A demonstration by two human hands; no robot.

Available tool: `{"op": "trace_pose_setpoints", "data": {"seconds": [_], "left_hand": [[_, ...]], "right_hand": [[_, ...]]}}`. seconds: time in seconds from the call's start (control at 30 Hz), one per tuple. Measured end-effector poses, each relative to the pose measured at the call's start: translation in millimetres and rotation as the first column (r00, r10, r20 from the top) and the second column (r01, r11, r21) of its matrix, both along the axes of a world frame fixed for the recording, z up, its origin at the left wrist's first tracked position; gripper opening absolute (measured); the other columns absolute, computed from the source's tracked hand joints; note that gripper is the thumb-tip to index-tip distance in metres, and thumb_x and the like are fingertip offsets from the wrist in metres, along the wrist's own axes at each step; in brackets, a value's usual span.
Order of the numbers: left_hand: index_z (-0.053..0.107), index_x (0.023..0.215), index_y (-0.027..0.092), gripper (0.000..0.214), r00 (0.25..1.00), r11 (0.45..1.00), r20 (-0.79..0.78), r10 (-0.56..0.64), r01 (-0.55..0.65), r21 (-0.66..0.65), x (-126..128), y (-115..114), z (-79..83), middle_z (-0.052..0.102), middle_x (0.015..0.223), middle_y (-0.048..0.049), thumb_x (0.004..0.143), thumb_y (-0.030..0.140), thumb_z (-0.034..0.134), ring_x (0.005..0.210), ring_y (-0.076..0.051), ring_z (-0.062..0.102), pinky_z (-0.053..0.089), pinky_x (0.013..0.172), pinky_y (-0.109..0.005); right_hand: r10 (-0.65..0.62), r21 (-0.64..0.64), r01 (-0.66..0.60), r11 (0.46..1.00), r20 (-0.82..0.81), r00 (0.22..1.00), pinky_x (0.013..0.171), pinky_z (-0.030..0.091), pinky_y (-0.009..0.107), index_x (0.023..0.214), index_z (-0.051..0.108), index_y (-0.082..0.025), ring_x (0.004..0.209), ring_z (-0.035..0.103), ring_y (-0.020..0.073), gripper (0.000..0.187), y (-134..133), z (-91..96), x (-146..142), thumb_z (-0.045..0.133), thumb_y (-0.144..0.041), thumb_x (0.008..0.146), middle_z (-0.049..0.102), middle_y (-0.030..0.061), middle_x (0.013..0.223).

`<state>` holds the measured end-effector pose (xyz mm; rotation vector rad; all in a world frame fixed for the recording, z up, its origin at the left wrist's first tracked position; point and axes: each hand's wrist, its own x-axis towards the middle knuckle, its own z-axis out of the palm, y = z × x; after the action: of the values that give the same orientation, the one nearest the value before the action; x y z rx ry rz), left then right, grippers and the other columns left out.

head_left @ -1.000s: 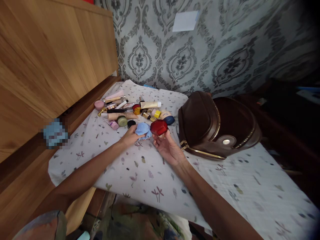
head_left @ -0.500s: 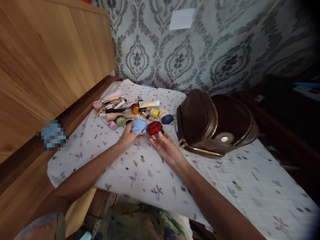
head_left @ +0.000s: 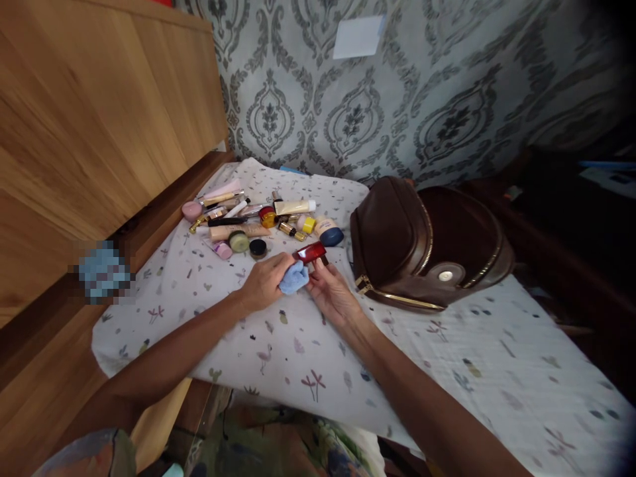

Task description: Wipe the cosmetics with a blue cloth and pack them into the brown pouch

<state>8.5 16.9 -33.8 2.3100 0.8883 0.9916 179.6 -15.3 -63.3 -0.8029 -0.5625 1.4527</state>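
My left hand is closed on a bunched light-blue cloth, which it holds against the near side of a jar. That jar, with a shiny red faceted lid, sits tilted in the fingers of my right hand. Its lower part is mostly hidden by the cloth and fingers. Just beyond my left hand stands a small dark-lidded pot, beside a green-lidded jar. A cream jar with a navy lid lies past my right hand.
Several cosmetics, among them a cream tube and a pink jar, lie across the patterned cloth cover. A brown zipped bag stands to the right. Wooden panels rise on the left, and a papered wall behind.
My left hand has brought the blue cloth nearer and to the right, against the jar. The red lid has tipped in my right hand. The dark-lidded pot is now uncovered.
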Motion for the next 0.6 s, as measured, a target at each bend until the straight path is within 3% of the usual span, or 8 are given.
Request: {"op": "trace_pose_setpoints", "data": {"seconds": [0.13,0.3,0.43,0.6], "left_hand": [[0.059,0.091,0.022,0.005,0.999,0.999,0.032,0.034,-0.035,0.012,-1,-3,1.1,0.065,0.085,-0.0058,0.087,0.026,0.059,0.082,-0.022,0.061,0.042,0.075,-0.029],[0.056,0.1,0.022,0.02,0.992,0.995,0.081,0.098,-0.097,-0.008,-6,3,-2.6,0.067,0.087,-0.0027,0.081,0.022,0.063,0.078,-0.02,0.063,0.043,0.072,-0.028],[0.055,0.099,0.02,0.016,0.971,0.996,0.228,0.075,-0.064,-0.055,-6,12,-4.6,0.066,0.083,-0.0006,0.083,0.02,0.058,0.076,-0.018,0.061,0.045,0.071,-0.027],[0.06,0.099,0.018,0.011,0.949,0.995,0.315,0.021,0.012,-0.103,-6,19,-4.8,0.068,0.09,-0.0039,0.09,0.025,0.056,0.083,-0.018,0.062,0.048,0.081,-0.03]], "right_hand": [[-0.055,0.059,0.051,0.997,0.072,0.996,0.085,0.057,0.037,0.09,0.048,-0.027,0.08,0.069,0.0152,0.054,-2,1.9,-5,0.093,-0.037,0.061,0.072,-0.006,0.088],[-0.082,0.107,0.059,0.993,0.223,0.971,0.076,0.054,0.031,0.096,0.046,-0.027,0.08,0.067,0.0145,0.063,-2,-2.0,-7,0.093,-0.04,0.056,0.073,-0.0041,0.091],[-0.113,0.147,0.071,0.987,0.299,0.947,0.077,0.053,0.03,0.1,0.046,-0.027,0.084,0.067,0.0149,0.065,-2,-4.3,-5,0.093,-0.037,0.057,0.071,-0.0028,0.094],[-0.096,0.208,0.0,0.978,0.452,0.887,0.084,0.054,0.038,0.106,0.048,-0.028,0.093,0.066,0.0194,0.064,-5,-1.7,-4,0.091,-0.037,0.06,0.066,0.0008,0.105]]}}
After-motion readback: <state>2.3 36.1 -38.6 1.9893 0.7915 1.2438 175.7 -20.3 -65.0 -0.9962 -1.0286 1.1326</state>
